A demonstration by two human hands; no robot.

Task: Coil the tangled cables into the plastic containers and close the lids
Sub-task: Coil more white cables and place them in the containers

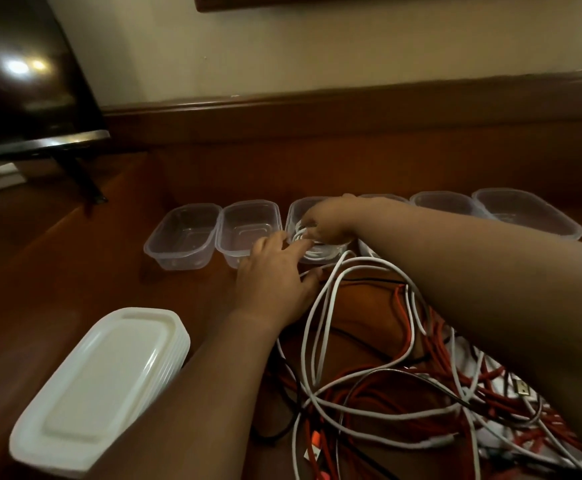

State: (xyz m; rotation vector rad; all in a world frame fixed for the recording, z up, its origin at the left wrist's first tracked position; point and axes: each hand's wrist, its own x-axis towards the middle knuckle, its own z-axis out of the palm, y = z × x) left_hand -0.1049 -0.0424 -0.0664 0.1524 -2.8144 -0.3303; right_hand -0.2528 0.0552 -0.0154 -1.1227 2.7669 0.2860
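A row of clear plastic containers stands on the wooden surface. My right hand (327, 220) reaches into the third container (300, 209) and pinches a coiled white cable (313, 252) lying inside it. My left hand (275, 275) rests against that container's near left corner, fingers straight, touching its wall and the cable. Long loops of the white cable (320, 327) run from the container back to a tangle of red cables (431, 386), white ones and black ones at the lower right. Two empty containers (184, 237) (248, 230) stand to the left.
A stack of white lids (99, 379) lies at the lower left. More clear containers (528, 216) stand at the right end of the row. A dark television (23, 81) on a stand sits at the far left, and a wall with a wooden ledge runs behind.
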